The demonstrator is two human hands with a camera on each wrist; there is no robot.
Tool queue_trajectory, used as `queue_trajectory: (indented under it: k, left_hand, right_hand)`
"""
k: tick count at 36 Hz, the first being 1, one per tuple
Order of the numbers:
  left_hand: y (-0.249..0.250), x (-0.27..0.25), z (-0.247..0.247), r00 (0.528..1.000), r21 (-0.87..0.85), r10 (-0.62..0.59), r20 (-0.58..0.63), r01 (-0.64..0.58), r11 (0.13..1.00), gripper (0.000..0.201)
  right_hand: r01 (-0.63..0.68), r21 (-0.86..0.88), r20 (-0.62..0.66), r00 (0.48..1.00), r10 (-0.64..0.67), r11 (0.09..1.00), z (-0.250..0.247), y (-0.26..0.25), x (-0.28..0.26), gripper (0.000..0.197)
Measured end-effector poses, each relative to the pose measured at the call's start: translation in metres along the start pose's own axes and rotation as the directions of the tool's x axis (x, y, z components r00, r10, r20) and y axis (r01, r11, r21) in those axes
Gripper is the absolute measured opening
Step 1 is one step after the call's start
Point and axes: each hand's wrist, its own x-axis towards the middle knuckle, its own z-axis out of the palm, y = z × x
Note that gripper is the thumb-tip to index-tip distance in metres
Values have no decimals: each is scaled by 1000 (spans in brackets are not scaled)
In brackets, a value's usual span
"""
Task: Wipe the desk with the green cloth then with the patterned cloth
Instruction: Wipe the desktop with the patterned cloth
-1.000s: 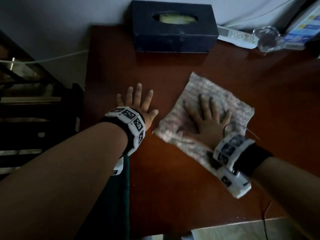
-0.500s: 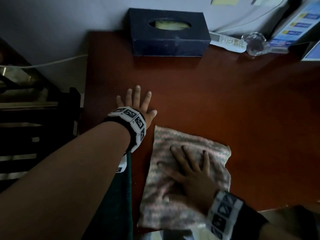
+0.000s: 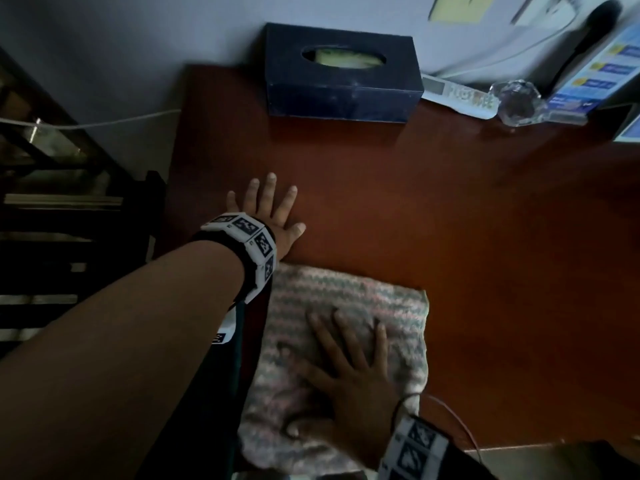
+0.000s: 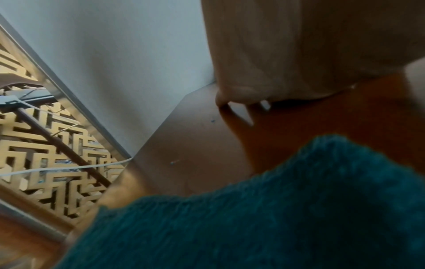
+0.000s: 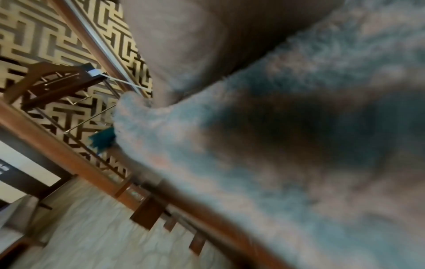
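The patterned cloth (image 3: 349,306), pink and pale blue-green, lies flat at the desk's near edge; part of it hangs over the front. My right hand (image 3: 349,372) presses on it with fingers spread and straight. In the right wrist view the patterned cloth (image 5: 299,145) fills the frame, blurred. My left hand (image 3: 268,206) rests flat on the bare red-brown desk (image 3: 450,220) near its left edge, fingers straight. The green cloth (image 4: 253,218) lies under my left forearm at the desk's left front; only a dark strip of the green cloth (image 3: 235,358) shows in the head view.
A dark blue tissue box (image 3: 343,81) stands at the back against the wall. To its right lie a white remote (image 3: 457,95), a clear glass object (image 3: 516,102) and a blue printed card (image 3: 595,77). A white cable (image 3: 86,124) runs off the desk's left side.
My right hand has dragged the patterned cloth from the middle of the desk toward me to the near edge, then slightly left. The left hand has stayed flat in place.
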Motion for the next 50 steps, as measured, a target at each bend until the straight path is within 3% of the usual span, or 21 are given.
queue_trajectory:
  k: [5, 12, 20, 25, 29, 34, 37, 43, 47, 50]
  left_hand:
    - [1, -1, -2, 999, 2, -13, 34, 13, 1000, 65]
    - [3, -2, -9, 995, 13, -24, 100, 23, 1000, 65]
    - [3, -1, -10, 994, 7, -38, 105, 37, 999, 65]
    - [3, -2, -8, 995, 3, -44, 84, 44, 999, 65]
    - [0, -1, -3, 999, -35, -24, 22, 25, 999, 65]
    - [1, -4, -1, 1000, -55, -24, -18, 23, 998, 65]
    - [3, -6, -2, 999, -69, -30, -13, 29, 997, 65]
    - [6, -9, -10, 996, -7, -75, 40, 75, 997, 64]
    - [23, -16, -25, 994, 93, -108, -12, 108, 990, 66]
    - [45, -24, -33, 997, 83, -60, -44, 64, 994, 67]
  right_hand:
    - [38, -10, -8, 999, -38, 999, 6, 36, -40, 87]
    - [-175, -112, 115, 976, 187, 978, 0, 130, -96, 88]
    - [-389, -7, 90, 917, 388, 921, -9, 108, -70, 91]
    - [-300, 75, -24, 953, 303, 951, -11, 63, -16, 87]
    - [-195, 71, -44, 979, 199, 978, -15, 32, 9, 84]
    - [-73, 22, -17, 997, 73, 997, -10, 50, -13, 82]
    - [-112, 21, 21, 994, 111, 994, -7, 74, -41, 77]
    - [-330, 15, 121, 937, 326, 944, -10, 121, -90, 78]
    - [-514, 32, 179, 847, 501, 857, -16, 139, -109, 84]
    - [-612, 62, 222, 779, 587, 788, -20, 128, -103, 90]
